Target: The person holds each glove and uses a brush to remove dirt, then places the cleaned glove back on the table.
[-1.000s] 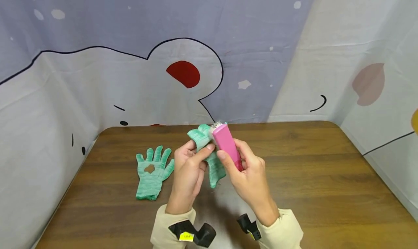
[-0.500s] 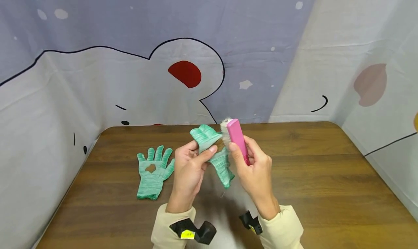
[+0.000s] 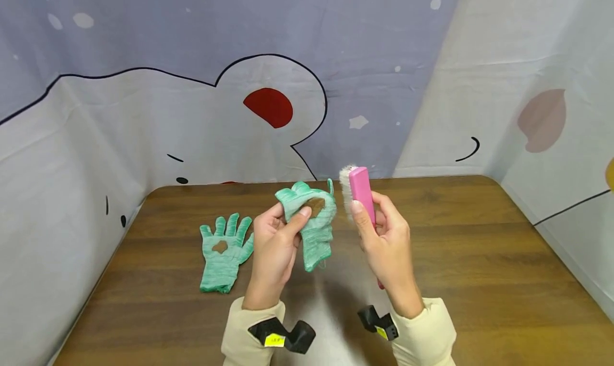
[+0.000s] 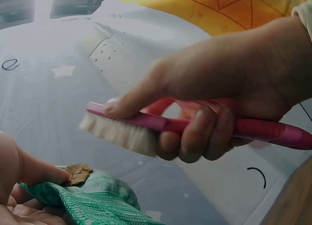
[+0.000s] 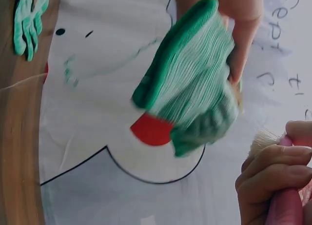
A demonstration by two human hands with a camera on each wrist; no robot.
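Note:
A green knit glove (image 3: 318, 230) with a brown patch (image 3: 315, 206) is pinched in my left hand (image 3: 277, 249), thumb on top beside the patch. My right hand (image 3: 389, 243) grips a pink brush (image 3: 362, 191) by its handle, thumb along its back. The white bristles (image 4: 119, 132) face the glove but stand apart from it. In the right wrist view the glove's ribbed cuff (image 5: 190, 64) hangs toward the camera, with a loose thread trailing off.
A second green glove (image 3: 221, 267), also with a brown patch, lies flat on the wooden table (image 3: 479, 259) to the left. A printed cloth (image 3: 158, 121) stands behind the table and along its sides.
The brush has moved off the glove, to the right and slightly up. The glove's patch has come into full view, and its cuff has swung to hang lower left.

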